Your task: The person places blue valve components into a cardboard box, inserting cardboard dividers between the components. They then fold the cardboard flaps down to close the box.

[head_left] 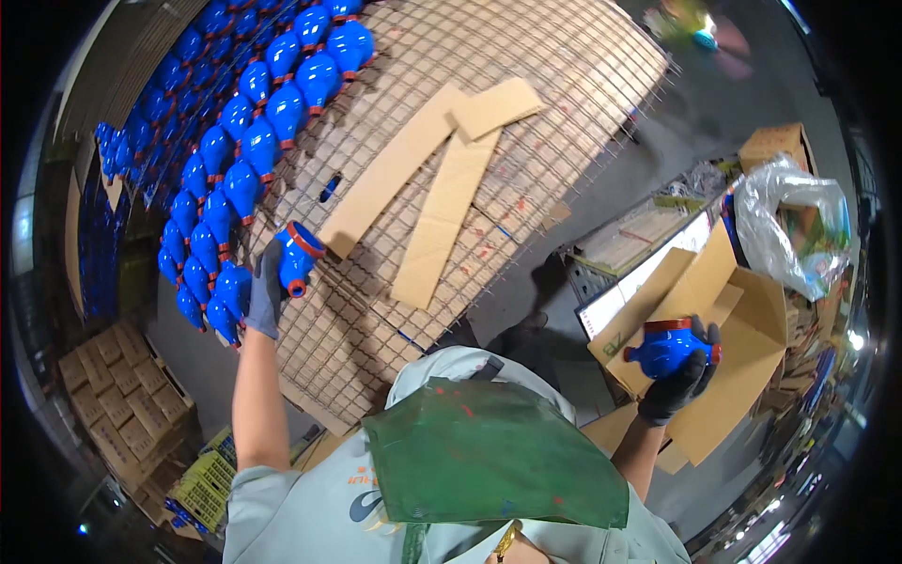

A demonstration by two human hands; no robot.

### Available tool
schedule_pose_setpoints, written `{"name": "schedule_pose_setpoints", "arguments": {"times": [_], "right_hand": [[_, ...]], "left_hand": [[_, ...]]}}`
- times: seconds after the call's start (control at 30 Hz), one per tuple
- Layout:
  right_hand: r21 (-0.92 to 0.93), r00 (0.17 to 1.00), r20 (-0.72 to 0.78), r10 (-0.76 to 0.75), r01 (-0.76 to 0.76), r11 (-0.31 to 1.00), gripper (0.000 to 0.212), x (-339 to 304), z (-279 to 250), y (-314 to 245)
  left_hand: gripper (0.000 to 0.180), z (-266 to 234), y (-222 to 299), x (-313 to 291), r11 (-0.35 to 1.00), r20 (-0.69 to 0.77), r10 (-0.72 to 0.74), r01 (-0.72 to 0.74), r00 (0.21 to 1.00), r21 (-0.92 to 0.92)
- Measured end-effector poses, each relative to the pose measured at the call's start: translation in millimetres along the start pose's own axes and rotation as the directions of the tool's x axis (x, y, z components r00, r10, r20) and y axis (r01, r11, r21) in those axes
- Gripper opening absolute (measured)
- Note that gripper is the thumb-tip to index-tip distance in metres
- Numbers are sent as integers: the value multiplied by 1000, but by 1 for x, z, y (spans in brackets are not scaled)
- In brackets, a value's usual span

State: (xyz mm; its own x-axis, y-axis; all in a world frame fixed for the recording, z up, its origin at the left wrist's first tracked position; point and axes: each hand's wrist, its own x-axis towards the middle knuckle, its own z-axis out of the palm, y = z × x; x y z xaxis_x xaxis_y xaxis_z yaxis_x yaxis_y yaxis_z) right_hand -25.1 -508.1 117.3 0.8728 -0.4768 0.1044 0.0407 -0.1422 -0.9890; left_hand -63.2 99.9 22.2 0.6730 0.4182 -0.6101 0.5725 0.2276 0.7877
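My left hand (266, 293), in a grey glove, is closed on a blue valve body (301, 256) with red-rimmed openings, at the left edge of a wire-mesh table. Beside it stand rows of similar glossy blue valve bodies (241, 188). Off to the right, my right hand (673, 389), in a dark glove, grips a second blue valve body (662, 352), its red-rimmed mouth facing up. That piece is over an opened cardboard box (742, 376). The gloved fingers partly cover both pieces.
Cardboard strips (446, 216) lie on the mesh table (554, 113). Clear plastic wrap (785, 221) rests near the box, beside a tray-like frame (644, 230). Stacked cartons (122, 395) and yellow-green crates (209, 479) stand lower left. A blurred person (691, 28) is far right.
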Motion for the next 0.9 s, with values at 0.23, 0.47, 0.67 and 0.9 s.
{"name": "schedule_pose_setpoints", "arguments": {"times": [0.23,0.47,0.67,0.9], "right_hand": [[-575,879,-339,-336,89,813,40,21,-120,107],[266,890,-411,195,-87,960,42,44,-175,116],[-184,863,-501,-71,-26,983,43,24,-190,99],[-849,956,-36,291,-184,496,52,4,-171,169]], "left_hand": [[87,215,-5,-86,487,792,-83,718,605,-498],[61,326,-11,-171,936,724,-105,314,682,-160],[72,354,-35,-211,926,778,-123,354,616,-135],[77,340,-46,-218,832,809,-82,487,582,-266]]}}
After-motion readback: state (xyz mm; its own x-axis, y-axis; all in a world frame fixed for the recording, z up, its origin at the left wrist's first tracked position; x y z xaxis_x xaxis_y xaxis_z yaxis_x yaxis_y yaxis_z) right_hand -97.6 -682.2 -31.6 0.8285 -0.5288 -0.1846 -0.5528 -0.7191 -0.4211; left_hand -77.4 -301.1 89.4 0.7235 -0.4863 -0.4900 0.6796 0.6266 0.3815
